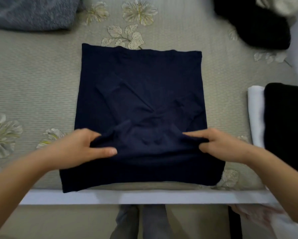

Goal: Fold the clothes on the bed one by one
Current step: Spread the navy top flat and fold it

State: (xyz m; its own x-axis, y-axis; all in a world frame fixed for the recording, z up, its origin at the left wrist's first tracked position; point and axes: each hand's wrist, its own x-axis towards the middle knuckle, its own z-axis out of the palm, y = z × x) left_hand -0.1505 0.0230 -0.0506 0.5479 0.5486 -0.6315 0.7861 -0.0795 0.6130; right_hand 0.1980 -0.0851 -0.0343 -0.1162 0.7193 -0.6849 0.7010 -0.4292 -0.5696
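Left hand (82, 147) and right hand (220, 145) — arms outstretched — pinch the navy garment (141, 83) (near fold).

The dark navy cloth garment (141, 94) is a matt, smooth, thin knit. The beige bed cover (32, 80) is finely ribbed fabric with faintly shiny pale flowers, and the speckled grey-blue garment (30, 12) at the far left corner looks a coarser, nubbly knit.

Hands, bare, pair: forearms extended forward.
Left hand (80, 147): navy garment (141, 83) is pinched between thumb and fingers. Right hand (220, 145): same garment is pinched, fingers curled over it.
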